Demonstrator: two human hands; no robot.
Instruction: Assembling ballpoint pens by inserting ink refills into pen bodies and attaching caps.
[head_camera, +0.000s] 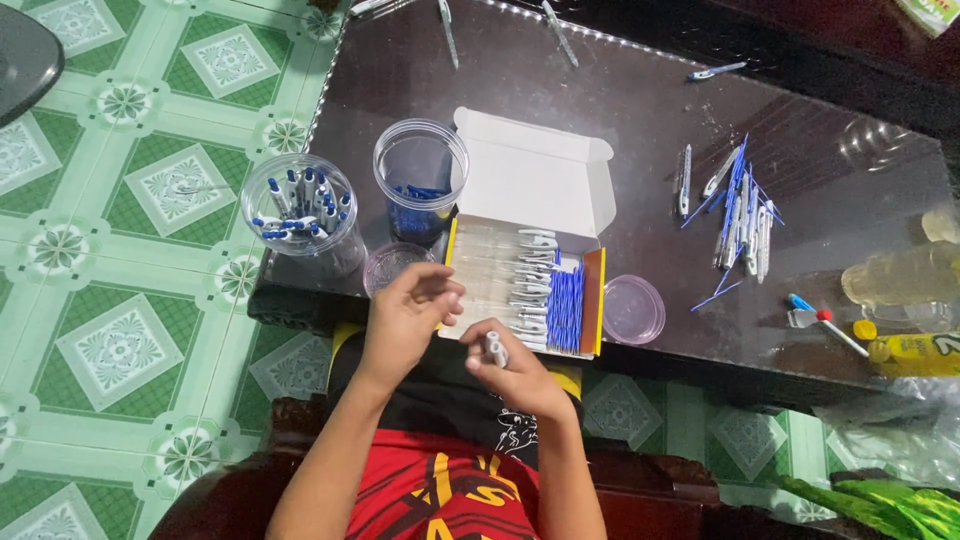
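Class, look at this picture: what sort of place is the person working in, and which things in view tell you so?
Probably a room in a home used for piecework. The floor has patterned green tiles, the dark low table looks like household furniture, and on it are an open box of pen parts and clear jars.

An open box is set at the near edge of the tabletop, with pens laid in rows inside it. Two jars are placed left of it: the nearer-left jar holding pen parts, the other jar just beside the box's raised flap. One lid is laid between jars and box, another lid just right of the box. A loose pile of pens is spread farther right.
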